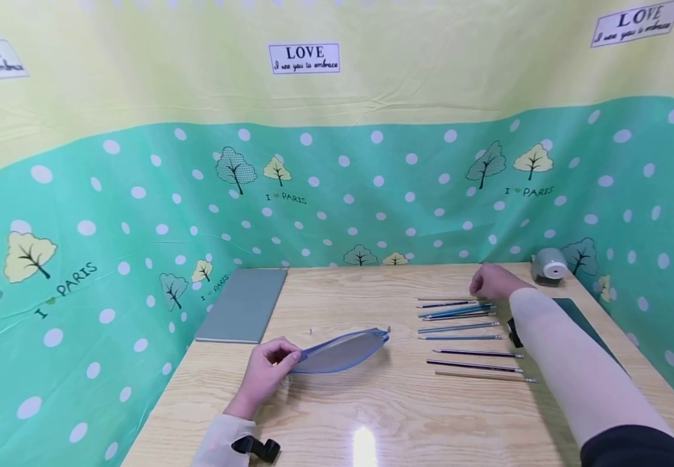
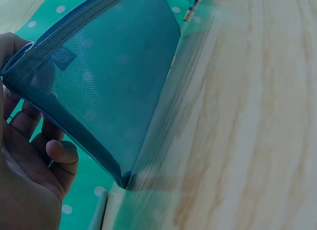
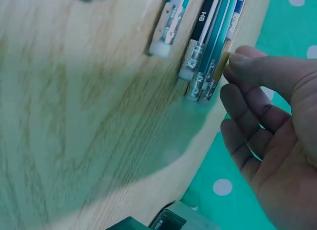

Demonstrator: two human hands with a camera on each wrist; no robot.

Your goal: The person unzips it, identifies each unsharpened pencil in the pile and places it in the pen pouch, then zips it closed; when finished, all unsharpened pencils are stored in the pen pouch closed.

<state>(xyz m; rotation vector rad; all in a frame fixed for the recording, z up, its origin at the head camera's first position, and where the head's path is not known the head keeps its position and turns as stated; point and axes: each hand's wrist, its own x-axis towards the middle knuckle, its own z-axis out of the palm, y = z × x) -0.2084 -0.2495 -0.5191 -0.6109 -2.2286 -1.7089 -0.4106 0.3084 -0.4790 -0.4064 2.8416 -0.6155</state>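
My left hand [image 1: 265, 371] grips one end of a blue mesh zipper pouch [image 1: 342, 353], held up over the table with its long side pointing right. In the left wrist view the pouch [image 2: 114, 86] hangs by its zipper corner and its mesh panel looks flat. At the far right, my right hand [image 1: 497, 283] pinches the eraser end of the farthest pencil [image 1: 440, 299] between thumb and fingers. Several other pencils [image 1: 459, 337] lie in a loose row nearer me, some close together. Their metal-banded eraser ends [image 3: 193, 66] show in the right wrist view.
A grey notebook [image 1: 243, 305] lies at the back left. A pencil sharpener [image 1: 549, 266] stands in the back right corner, and a dark green board [image 1: 584, 321] lies partly under the right forearm. Behind the table [image 1: 337, 415] hangs a dotted green cloth [image 1: 337, 194].
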